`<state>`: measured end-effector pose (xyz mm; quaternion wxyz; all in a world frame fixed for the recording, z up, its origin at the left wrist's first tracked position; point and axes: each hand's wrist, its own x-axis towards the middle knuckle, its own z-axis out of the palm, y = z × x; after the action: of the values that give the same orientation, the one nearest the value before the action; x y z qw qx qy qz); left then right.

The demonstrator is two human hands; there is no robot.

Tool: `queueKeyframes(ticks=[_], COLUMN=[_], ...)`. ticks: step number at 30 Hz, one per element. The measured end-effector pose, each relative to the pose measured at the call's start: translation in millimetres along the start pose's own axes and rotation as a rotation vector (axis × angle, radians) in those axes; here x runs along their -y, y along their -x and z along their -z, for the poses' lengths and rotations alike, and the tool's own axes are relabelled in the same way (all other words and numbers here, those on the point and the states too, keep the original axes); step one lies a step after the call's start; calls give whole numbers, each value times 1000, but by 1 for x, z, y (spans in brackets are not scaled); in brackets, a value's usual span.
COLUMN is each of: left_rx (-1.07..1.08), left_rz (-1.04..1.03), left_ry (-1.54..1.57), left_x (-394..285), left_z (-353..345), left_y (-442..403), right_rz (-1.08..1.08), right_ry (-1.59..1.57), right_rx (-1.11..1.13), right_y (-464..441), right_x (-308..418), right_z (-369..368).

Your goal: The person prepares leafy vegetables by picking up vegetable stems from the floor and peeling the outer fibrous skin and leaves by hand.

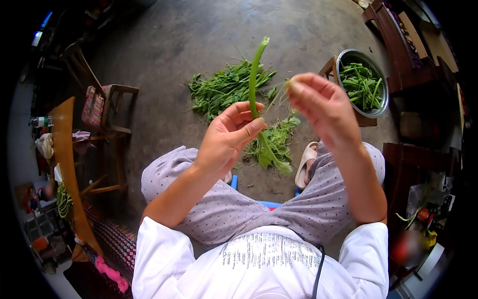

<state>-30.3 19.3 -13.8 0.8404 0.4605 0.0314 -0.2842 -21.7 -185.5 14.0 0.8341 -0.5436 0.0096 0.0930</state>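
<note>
My left hand [229, 133] pinches a long green vegetable stem [253, 82] between thumb and fingers. The stem stands nearly upright, its cut end on top and a leafy tip hanging below the hand. To the right, my right hand [321, 104] is slightly blurred, its thumb and fingertips closed on a thin pale-green fibre strand [282, 95]. Beneath the hands, on the floor, lies a loose heap of stringy scraps and leaves [280, 137]. A larger pile of leafy stems [226, 88] lies beyond my left hand.
A metal bowl [340, 60] of green stem pieces rests on a small wooden stool [328, 67] at the right. A wooden chair [122, 89] and a table [63, 129] stand on the left. Dark wooden furniture [411, 74] lines the right side.
</note>
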Motion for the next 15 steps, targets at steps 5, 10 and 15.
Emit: queueKeyframes(ticks=[5,10,15], left_rx=[8,19,11], left_rz=[108,157,187], left_ry=[5,63,165], left_x=[1,-1,-4], left_z=[7,12,13], left_y=[1,2,5], right_rz=[134,206,334], right_ry=[-457,-698,-533], right_rx=[23,106,-76], right_y=[-15,-15,-3], right_x=[27,53,55], right_z=[36,72,69])
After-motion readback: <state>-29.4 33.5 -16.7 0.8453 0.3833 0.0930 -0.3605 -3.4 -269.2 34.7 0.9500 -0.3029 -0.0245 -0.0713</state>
